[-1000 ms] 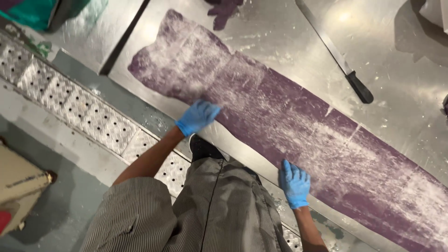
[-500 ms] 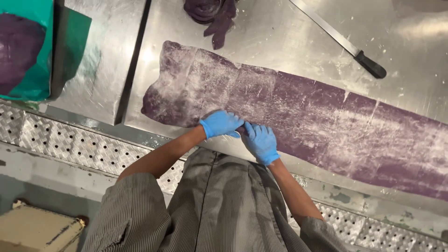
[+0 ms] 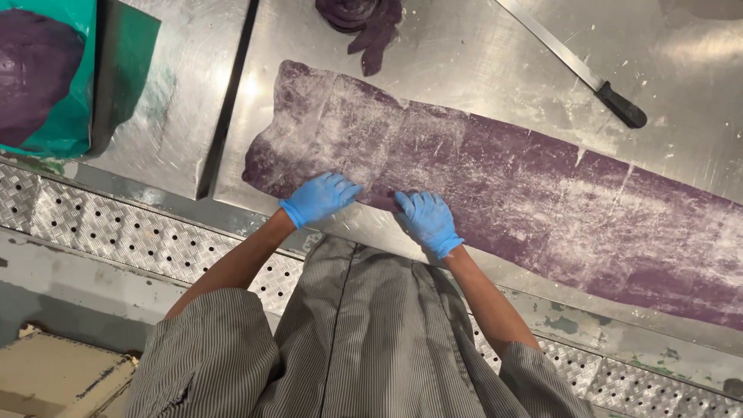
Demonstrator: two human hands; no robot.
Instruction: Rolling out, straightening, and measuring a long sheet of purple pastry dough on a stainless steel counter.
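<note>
Head view, looking straight down: a long sheet of purple dough (image 3: 495,178), dusted w/ flour, lies flat across the steel worktable (image 3: 464,46), running from upper left to the right edge of frame. Both hands wear blue gloves. Left hand (image 3: 319,197) rests palm-down on the near edge of the sheet, fingers spread & flat, gripping nothing. Right hand (image 3: 426,219) sits just beside it, a bit further right, also palm-down on the near edge; its fingers are lightly bent, tips pressing into the dough, no clear pinch that can be told from here. The two hands are near each other but apart, w/ a strip of dough edge between them.

Far side of the table: a long knife (image 3: 576,66) w/ black handle lies at an angle, well apart from the hands, blade pointing up-left, not touching the sheet. At top centre a small clump of purple dough scraps (image 3: 364,19) sits just beyond the sheet's far left end. At far left, a green tray (image 3: 73,116) holds more purple dough, on the next table section, past a dark seam. Below the table edge runs a perforated metal ledge (image 3: 116,232). The person's striped grey garment (image 3: 371,348) fills the bottom centre; a cardboard box (image 3: 54,379) shows at bottom left.
</note>
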